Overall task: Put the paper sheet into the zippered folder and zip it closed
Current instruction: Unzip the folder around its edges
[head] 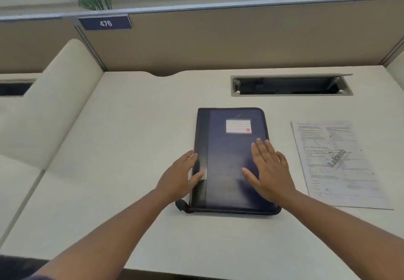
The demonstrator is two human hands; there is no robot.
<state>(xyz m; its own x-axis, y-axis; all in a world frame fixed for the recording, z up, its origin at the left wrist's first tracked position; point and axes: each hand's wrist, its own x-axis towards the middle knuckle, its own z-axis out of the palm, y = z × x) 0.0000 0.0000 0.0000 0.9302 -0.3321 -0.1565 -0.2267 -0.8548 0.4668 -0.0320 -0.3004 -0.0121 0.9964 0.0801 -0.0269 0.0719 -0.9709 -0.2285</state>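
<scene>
fingers [261, 148] of the right hand [270, 171] lay spread wide and flat on the cover of the zippered folder [229, 161], pressing on its right half and gripping nothing. the left hand [178, 177] rested against the folder's left, spine-side edge, its fingers loosely open and its thumb lying over the dark strip there, steadying more than clasping. the folder lay closed and flat near the middle of the bench [131, 126], its white label [238, 126] toward the far edge and a small dark pull tab [181, 205] sticking out at its near left corner. the paper sheet [336, 163] lay flat on the bench just to the right of the folder, apart from it and untouched, toward the right edge. a recessed cable tray [291, 85] sat open along the far edge. judging by this, the task was at its very start: the folder looked zipped and the sheet was not yet inside. the next move likely called for one hand to pin the folder down while the other took the pull tab and ran the zip around the edges, so the cover could be lifted.
</scene>
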